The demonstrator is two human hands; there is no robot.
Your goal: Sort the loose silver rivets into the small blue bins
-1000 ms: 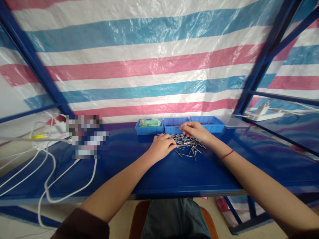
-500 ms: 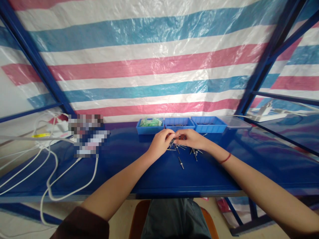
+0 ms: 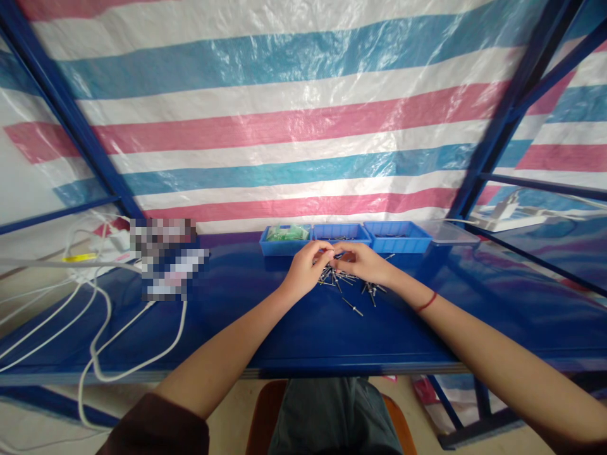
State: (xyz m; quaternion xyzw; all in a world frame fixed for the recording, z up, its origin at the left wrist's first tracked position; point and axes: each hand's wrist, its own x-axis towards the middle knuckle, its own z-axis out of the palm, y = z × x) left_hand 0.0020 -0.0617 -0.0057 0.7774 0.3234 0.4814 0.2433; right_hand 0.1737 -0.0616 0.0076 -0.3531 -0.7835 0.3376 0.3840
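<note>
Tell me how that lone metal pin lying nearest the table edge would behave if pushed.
The lone pin looks thin, straight and stiff, so it would probably roll or skid on the glossy blue table. It seems light. One end looks thicker, so it may curve as it rolls.

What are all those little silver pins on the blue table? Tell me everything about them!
The little silver pins look like thin shiny metal rods, some with a wider end. They lie loose in a scattered heap on the blue table, pointing every way, just before three blue trays. One pin lies apart, nearer the person. The left hand and right hand rest over the heap, fingertips meeting.
</note>
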